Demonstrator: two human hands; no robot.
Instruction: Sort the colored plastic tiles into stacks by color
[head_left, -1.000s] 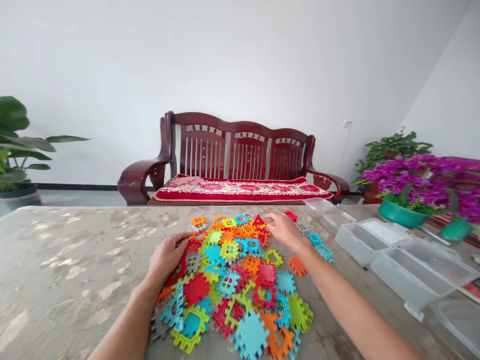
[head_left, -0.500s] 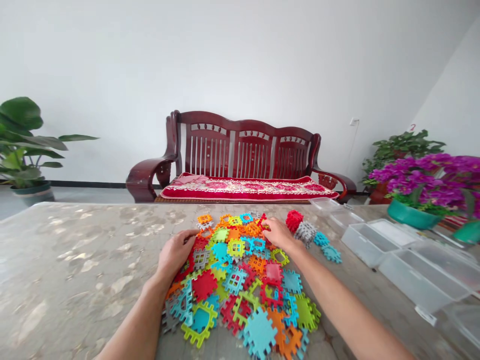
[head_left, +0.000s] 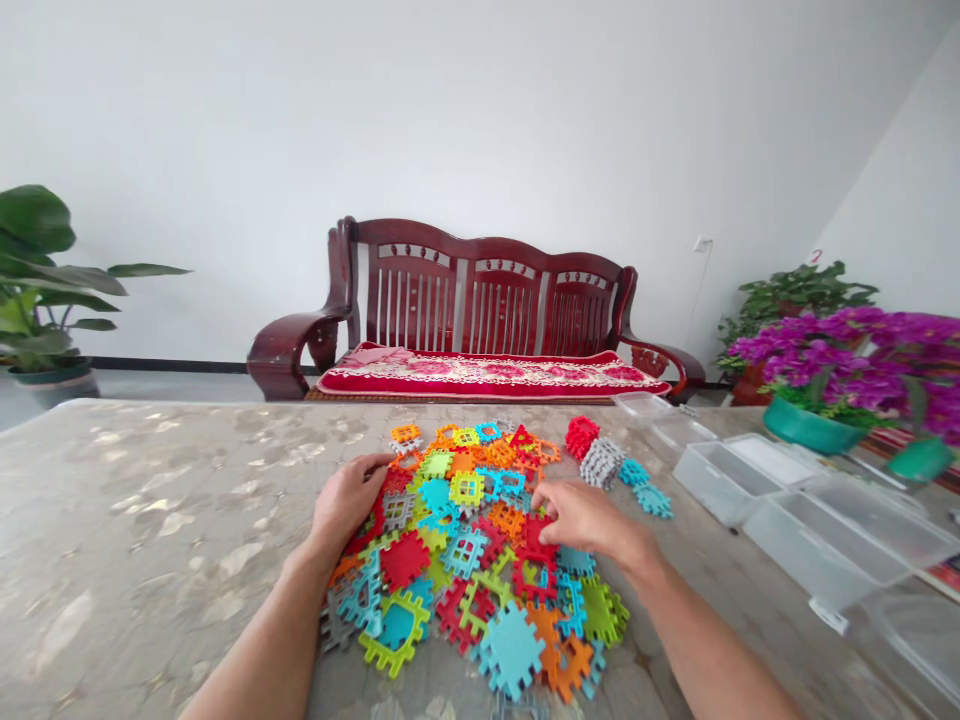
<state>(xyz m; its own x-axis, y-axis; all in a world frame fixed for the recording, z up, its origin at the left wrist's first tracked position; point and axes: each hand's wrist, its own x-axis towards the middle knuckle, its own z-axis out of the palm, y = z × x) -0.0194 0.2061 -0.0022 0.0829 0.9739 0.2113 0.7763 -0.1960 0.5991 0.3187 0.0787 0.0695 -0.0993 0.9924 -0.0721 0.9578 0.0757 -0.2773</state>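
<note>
A heap of colourful interlocking plastic tiles (head_left: pixel 480 550) lies on the marbled table (head_left: pixel 150 540) in front of me. My left hand (head_left: pixel 346 500) rests on the heap's left edge, fingers curled over red and grey tiles. My right hand (head_left: pixel 581 520) hovers over the heap's right side, fingers bent and pinching at a red tile (head_left: pixel 534 538). Beyond my right hand stand a red stack of tiles (head_left: pixel 580 436) and a grey stack (head_left: pixel 601 462), with two blue tiles (head_left: pixel 643 487) beside them.
Several clear plastic boxes (head_left: pixel 817 520) and a lid sit along the table's right side. Purple flowers in a teal pot (head_left: pixel 817 400) stand behind them. A dark wooden bench (head_left: pixel 480 330) with a red cushion faces the table. A leafy plant (head_left: pixel 37 290) stands at the far left.
My right hand has pulled back from the far side of the heap toward me and now pinches at a red tile. The left hand has stayed on the heap's left edge.
</note>
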